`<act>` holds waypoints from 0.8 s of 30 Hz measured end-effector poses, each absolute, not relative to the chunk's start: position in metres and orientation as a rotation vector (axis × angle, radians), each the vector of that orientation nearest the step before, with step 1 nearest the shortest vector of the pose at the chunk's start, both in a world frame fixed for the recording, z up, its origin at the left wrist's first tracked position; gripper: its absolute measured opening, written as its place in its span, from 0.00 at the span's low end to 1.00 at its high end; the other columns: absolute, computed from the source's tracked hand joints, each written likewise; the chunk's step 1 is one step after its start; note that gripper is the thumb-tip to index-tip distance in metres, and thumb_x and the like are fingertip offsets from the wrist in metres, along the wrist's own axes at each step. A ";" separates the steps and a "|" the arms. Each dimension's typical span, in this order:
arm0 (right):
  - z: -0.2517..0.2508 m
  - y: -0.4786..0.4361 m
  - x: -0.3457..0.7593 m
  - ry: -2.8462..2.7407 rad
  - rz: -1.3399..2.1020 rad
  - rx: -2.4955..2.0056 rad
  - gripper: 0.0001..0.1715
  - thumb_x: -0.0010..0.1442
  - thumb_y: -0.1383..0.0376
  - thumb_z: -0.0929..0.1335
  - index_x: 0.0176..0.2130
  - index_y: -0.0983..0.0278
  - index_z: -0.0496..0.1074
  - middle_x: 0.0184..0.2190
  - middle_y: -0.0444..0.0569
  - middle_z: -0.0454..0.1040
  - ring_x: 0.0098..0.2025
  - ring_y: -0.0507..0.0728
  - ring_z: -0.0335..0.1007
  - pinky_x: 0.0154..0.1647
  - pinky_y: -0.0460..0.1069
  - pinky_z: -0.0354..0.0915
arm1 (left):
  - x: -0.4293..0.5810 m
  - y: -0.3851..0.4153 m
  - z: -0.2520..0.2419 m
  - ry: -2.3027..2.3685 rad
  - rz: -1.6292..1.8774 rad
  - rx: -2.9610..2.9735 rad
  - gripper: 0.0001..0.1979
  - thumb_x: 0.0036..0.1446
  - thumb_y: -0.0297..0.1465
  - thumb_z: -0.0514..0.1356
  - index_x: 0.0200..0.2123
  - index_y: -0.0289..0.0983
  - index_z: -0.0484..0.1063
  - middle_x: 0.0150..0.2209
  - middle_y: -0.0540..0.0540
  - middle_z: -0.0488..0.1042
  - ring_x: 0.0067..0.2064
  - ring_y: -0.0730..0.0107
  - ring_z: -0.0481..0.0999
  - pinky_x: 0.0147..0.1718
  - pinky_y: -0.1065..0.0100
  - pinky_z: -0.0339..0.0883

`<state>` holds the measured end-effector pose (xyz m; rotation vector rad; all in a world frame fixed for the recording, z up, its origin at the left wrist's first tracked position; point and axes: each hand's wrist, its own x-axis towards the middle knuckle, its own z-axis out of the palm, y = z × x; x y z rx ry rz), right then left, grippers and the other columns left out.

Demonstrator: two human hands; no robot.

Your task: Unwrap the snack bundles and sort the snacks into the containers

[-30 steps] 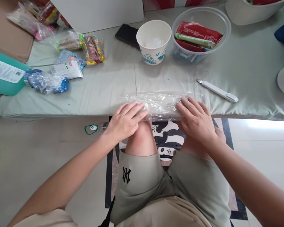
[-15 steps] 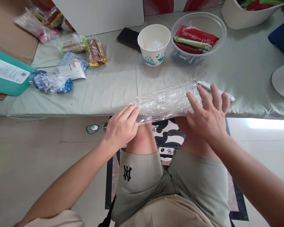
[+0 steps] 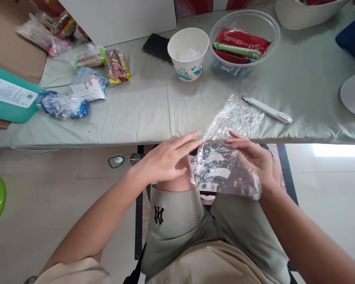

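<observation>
A crumpled clear plastic wrapper (image 3: 225,157) hangs over the table's front edge, its upper part lying on the cloth and its lower part above my lap. My left hand (image 3: 171,157) is beside the wrapper's left edge, fingers stretched out and apart, gripping nothing. On the other side, my right hand (image 3: 257,157) is open, its loosely bent fingers reaching over the wrapper. Part of that hand, including the thumb, shows only dimly through the plastic. Just beyond the wrapper lies a white utility knife (image 3: 268,109) on the cloth.
A paper cup (image 3: 188,55) with small white bits in it stands beside a black phone (image 3: 156,47). To its right is a clear tub (image 3: 273,37) of wrapped snacks. More snack packets (image 3: 87,90) lie at left near a teal box (image 3: 12,94).
The wrapper has swung from lying sideways to hanging over the edge towards me. My left hand has let go of its end; my right hand has moved down and closer in.
</observation>
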<state>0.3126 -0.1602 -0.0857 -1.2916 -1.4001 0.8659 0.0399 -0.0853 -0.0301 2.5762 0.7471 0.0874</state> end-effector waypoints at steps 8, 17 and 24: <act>-0.079 -0.167 0.329 -1.380 0.992 -1.253 0.08 0.67 0.65 0.71 0.44 0.52 0.81 0.49 0.44 0.84 0.68 0.62 0.69 0.70 0.65 0.66 | 0.098 -0.060 -0.063 0.694 0.364 2.610 0.22 0.67 0.23 0.53 0.58 0.47 0.74 0.68 0.46 0.70 0.51 0.65 0.83 0.35 0.68 0.76; -0.091 -0.168 0.340 -1.277 0.696 -1.567 0.20 0.70 0.52 0.66 0.33 0.55 0.82 0.38 0.47 0.85 0.53 0.64 0.80 0.56 0.63 0.74 | 0.101 -0.052 -0.062 0.861 0.408 2.130 0.17 0.67 0.38 0.56 0.31 0.39 0.81 0.27 0.47 0.81 0.29 0.73 0.76 0.29 0.69 0.67; -0.076 -0.157 0.332 -1.035 0.732 -1.834 0.24 0.66 0.54 0.68 0.21 0.59 0.73 0.26 0.47 0.78 0.32 0.57 0.75 0.35 0.53 0.69 | 0.108 -0.058 -0.049 1.189 0.370 1.631 0.21 0.64 0.42 0.59 0.21 0.38 0.77 0.15 0.52 0.70 0.19 0.74 0.72 0.24 0.70 0.66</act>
